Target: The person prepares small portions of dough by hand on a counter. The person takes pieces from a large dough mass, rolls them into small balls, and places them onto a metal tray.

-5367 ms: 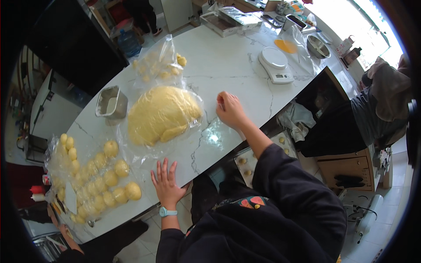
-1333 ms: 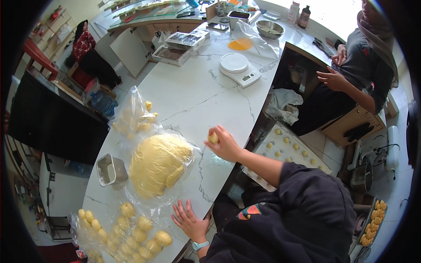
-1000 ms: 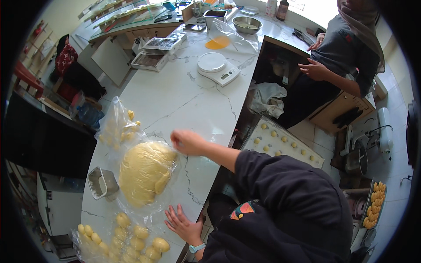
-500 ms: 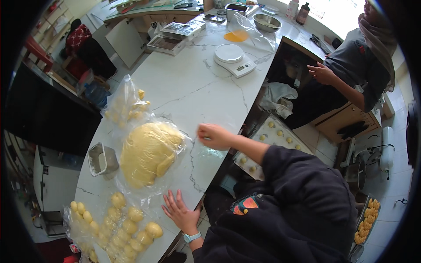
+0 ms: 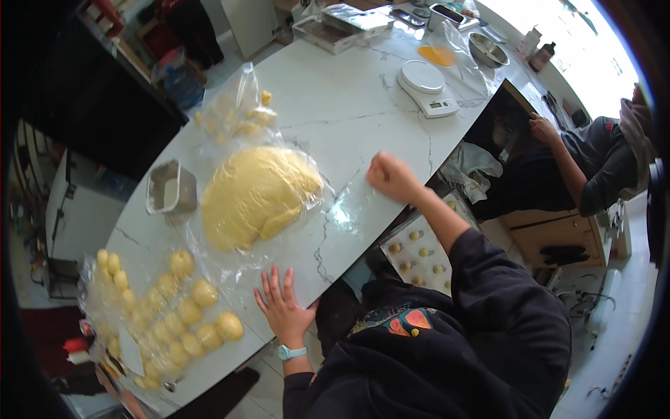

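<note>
Spanning the frame diagonally: a white marble counter, bending with the lens. Lying at its middle: a large yellow dough mass, resting on clear plastic film that is spreading out toward the near edge. Sitting at the far left end: a sheet of rolled dough balls in rows under plastic, with a bag of smaller yellow pieces lying beyond the dough mass. Standing just left of the dough mass: a small foil tin. Resting further up the counter: a white scale, with a steel bowl and lidded trays near the far end. Showing below the counter edge, beside the right forearm: a tray carrying small dough pieces spaced apart. Pressing flat on the counter near its edge: the left hand, fingers spread, holding nothing, just beside the film's edge and near the dough balls. Hovering over or resting on the bare counter right of the dough mass: the right hand, curled into a loose fist, well apart from the left; whether anything is sitting inside the fist, cannot tell. Reaching in at the far right: another person's hand, resting at the counter's dark side edge.
</note>
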`<state>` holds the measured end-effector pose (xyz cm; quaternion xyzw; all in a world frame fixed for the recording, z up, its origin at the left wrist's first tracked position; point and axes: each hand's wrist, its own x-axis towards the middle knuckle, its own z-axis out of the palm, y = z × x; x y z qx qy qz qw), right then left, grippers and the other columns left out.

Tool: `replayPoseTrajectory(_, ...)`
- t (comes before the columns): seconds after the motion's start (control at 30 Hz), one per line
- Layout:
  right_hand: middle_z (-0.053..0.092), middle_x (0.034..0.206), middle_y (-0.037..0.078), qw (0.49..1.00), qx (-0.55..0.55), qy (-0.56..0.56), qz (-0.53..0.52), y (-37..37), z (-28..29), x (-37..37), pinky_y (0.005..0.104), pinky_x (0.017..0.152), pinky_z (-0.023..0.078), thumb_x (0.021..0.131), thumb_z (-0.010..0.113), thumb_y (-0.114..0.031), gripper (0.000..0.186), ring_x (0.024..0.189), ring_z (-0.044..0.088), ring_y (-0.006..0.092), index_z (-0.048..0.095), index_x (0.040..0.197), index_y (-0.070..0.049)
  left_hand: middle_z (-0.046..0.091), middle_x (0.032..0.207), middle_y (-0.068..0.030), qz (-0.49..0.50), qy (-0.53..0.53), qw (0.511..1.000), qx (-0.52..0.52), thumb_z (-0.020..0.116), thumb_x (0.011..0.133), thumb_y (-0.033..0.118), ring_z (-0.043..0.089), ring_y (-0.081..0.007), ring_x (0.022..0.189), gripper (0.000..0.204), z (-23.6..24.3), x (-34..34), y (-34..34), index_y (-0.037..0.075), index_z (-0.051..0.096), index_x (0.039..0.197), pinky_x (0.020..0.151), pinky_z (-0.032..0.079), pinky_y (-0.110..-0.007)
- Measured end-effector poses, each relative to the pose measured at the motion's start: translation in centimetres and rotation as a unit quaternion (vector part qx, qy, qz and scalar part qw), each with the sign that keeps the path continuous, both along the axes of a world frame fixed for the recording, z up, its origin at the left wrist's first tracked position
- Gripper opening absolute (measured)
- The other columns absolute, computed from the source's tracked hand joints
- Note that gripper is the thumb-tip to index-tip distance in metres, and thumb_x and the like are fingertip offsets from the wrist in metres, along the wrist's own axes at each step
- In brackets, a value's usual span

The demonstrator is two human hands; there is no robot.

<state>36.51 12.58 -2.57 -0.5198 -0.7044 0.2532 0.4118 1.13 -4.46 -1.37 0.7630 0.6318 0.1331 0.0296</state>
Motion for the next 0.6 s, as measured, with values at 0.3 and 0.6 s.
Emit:
replayPoseTrajectory(0.3,0.054,0.081,0.012,0.999,0.013,-0.047,0.009,0.4,-0.3,-4.4,0.0426,0.07,0.045,0.085,0.062,-0.012,0.015,0.075,0.055,0.0329,0.049,0.09,-0.006,0.038,0.153,-0.0052,0.023,-0.013,0.999,-0.02,0.084,0.064,0.048,0.027,-0.0299,0.147,0.091,0.2,-0.5,-0.1,0.024,0.044,0.142,0.118,0.02,-0.057)
replayPoseTrajectory(0.6,0.058,0.091,0.012,0.988,0.042,-0.113,-0.098,4.0,-0.6,-5.2,0.0401,0.088,0.044,0.083,0.062,-0.009,0.022,0.095,0.057,0.034,0.051,0.103,-0.008,0.036,0.154,-0.0032,0.017,-0.011,0.999,-0.027,0.084,0.065,0.049,0.026,-0.0285,0.147,0.09,0.1,0.0,-0.4,0.026,0.044,0.142,0.119,0.019,-0.057)
